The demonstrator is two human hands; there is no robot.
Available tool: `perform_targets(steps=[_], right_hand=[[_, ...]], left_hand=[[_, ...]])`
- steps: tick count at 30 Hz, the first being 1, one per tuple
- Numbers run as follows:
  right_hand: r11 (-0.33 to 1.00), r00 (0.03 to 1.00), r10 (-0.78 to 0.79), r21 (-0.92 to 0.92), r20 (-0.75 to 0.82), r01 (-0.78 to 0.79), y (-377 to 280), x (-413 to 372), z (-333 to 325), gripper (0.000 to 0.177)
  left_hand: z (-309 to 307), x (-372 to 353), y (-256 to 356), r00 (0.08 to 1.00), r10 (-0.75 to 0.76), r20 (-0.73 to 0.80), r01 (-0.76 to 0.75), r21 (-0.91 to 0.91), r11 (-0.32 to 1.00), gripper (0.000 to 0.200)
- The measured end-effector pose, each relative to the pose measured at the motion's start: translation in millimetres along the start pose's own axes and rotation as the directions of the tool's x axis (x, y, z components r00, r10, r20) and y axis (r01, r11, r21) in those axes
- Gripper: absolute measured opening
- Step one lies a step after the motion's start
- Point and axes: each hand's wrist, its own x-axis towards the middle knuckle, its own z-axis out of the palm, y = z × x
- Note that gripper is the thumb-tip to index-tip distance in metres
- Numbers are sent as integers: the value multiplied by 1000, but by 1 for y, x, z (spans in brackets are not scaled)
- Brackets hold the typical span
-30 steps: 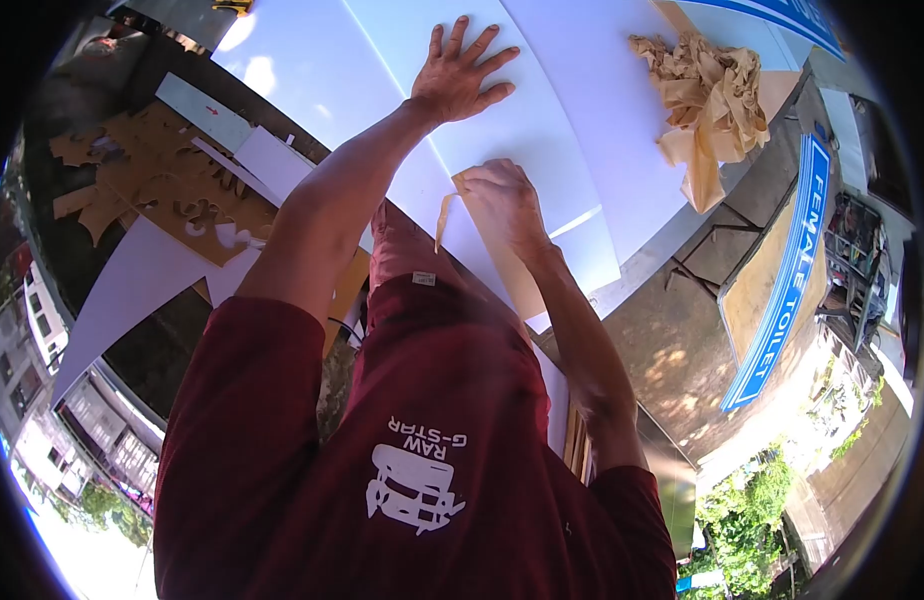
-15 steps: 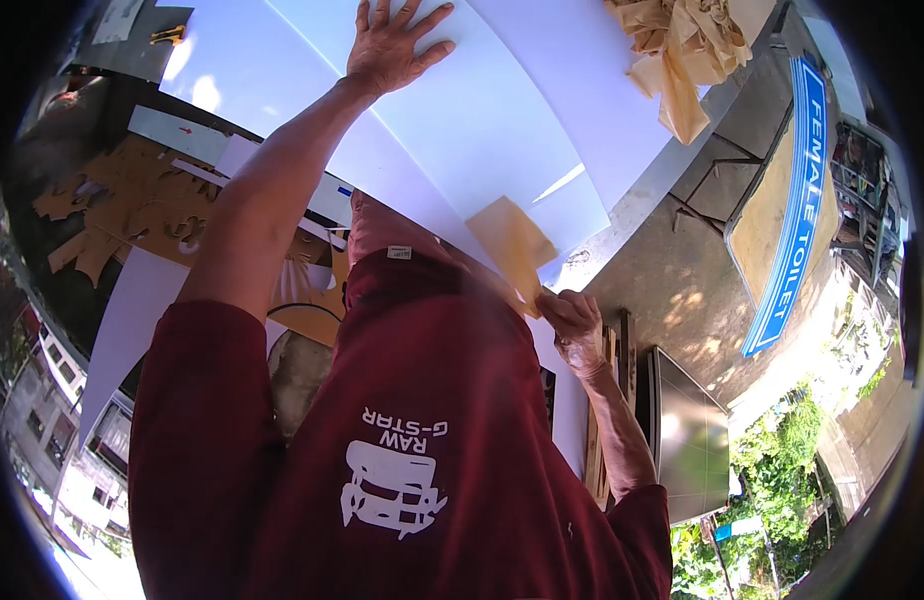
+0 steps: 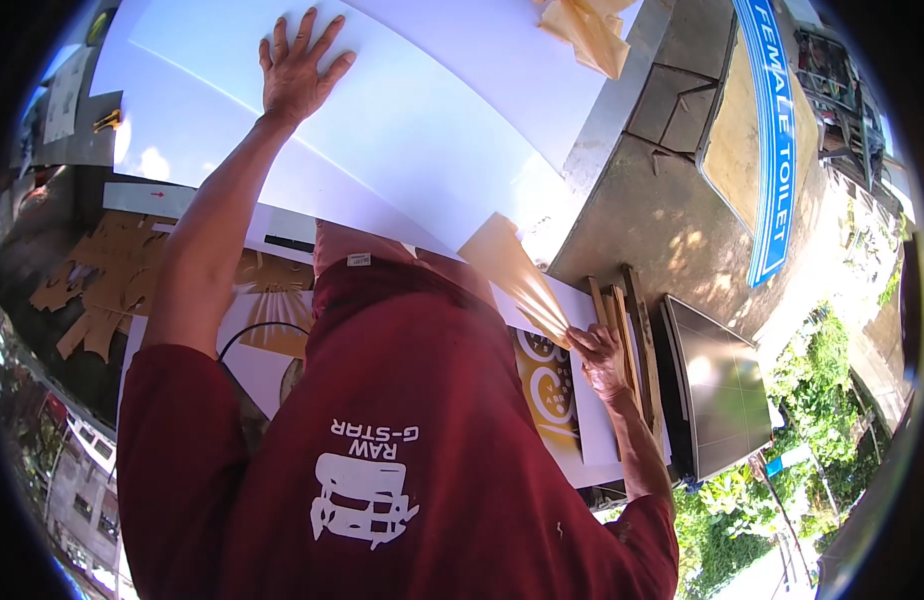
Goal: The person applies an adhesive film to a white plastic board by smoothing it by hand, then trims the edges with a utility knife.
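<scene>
The left hand (image 3: 297,70) lies flat, fingers spread, on the white sheet (image 3: 432,130). The right hand (image 3: 600,355) pinches the backing film (image 3: 512,270), stretched taut beyond its fingers. A crooked pull could tear it.

Smooth white sheet (image 3: 432,130) at 12 o'clock, faintly glossy and plastic-looking, thin shiny half-see-through tan film (image 3: 517,275) at centre, matt brown cardboard scraps (image 3: 92,290) at 9, rough grey concrete floor (image 3: 672,220) at 2, bare wood strips (image 3: 627,330) and glossy metal panel (image 3: 722,385) at 4, matt red cloth shirt (image 3: 412,400) at 6.
</scene>
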Motion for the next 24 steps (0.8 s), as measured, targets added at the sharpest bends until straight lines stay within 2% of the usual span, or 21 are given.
perform_targets(steps=[8,9,12,13,15,16,17,18,19,21,22,23,24], right_hand=[[994,994,106,-5,26,-106,1,-43,2,44],[997,997,79,-20,-20,-79,8,-49,9,45],[993,993,116,-20,35,-116,15,-62,8,45],[994,994,108,-34,-12,-109,18,-68,13,35],[984,981,168,-80,96,-161,24,-84,17,25],[952,922,299,-147,245,-269,49,-163,38,22],[906,825,417,-245,383,-344,70,-237,55,19],[859,779,510,-256,364,-443,51,-265,15,17],[878,815,469,-76,341,-473,54,-314,-4,11],[702,657,711,-312,250,-640,31,-304,-44,4],[649,619,760,-286,200,-705,28,-280,-57,4],[607,611,789,-237,62,-759,38,-261,-45,4],[572,590,805,-180,-63,-800,46,-240,-36,5]], left_hand=[[-3,-2,4,1000,-7,-1,7,-10,1000,65],[-3,-2,4,1000,-11,9,11,-17,1000,65],[-5,1,5,999,-25,28,25,-11,1000,65],[-6,1,5,999,-29,38,29,-7,1000,65],[-7,-1,5,998,-34,55,33,10,999,66],[-7,1,5,998,-32,61,31,16,999,66],[-7,4,8,997,-34,66,33,16,999,66],[-6,6,8,997,-44,67,43,27,999,66],[-8,2,8,996,-48,80,45,38,998,66],[-10,-9,8,990,-57,127,52,38,998,67],[-10,1,9,991,-60,117,55,42,998,67],[-14,3,11,976,-87,202,66,109,992,68],[-14,2,11,975,-93,200,80,71,994,69]])
